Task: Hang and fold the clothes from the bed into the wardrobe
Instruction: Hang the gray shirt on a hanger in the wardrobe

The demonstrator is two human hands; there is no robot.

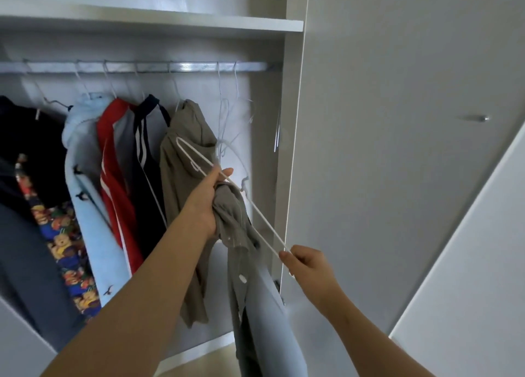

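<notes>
1. At the far left of the open wardrobe (292, 149), a dark garment (28, 138) hangs from the rail (147, 67). A bear-print fabric (65, 243) shows just below and to the right of it.
2. Next along the rail hang a light blue hoodie (85, 178), a red jacket (113, 163) and a navy jacket with white stripes (147, 149), packed side by side and touching.
3. An olive shirt (181, 178) hangs to their right, and several empty white hangers (227, 115) dangle beside it near the wardrobe's right wall.
4. A white shelf (170, 21) runs above the rail.
5. The left hand (204, 203) reaches in front of the olive shirt, its fingers curled round the bunched top of a grey-green shirt (241, 263), which droops straight down between the two forearms.
6. A white wire hanger (196, 153) slants from upper left to lower right. It crosses the left hand's fingertips and lies against the gripped shirt.
7. The right hand (306, 266), lower and nearer, pinches the hanger's near end between thumb and forefinger. The hands are apart and joined only by the hanger.
8. A closed grey door (397, 149) with a small metal knob (480, 118) fills the right side.
</notes>
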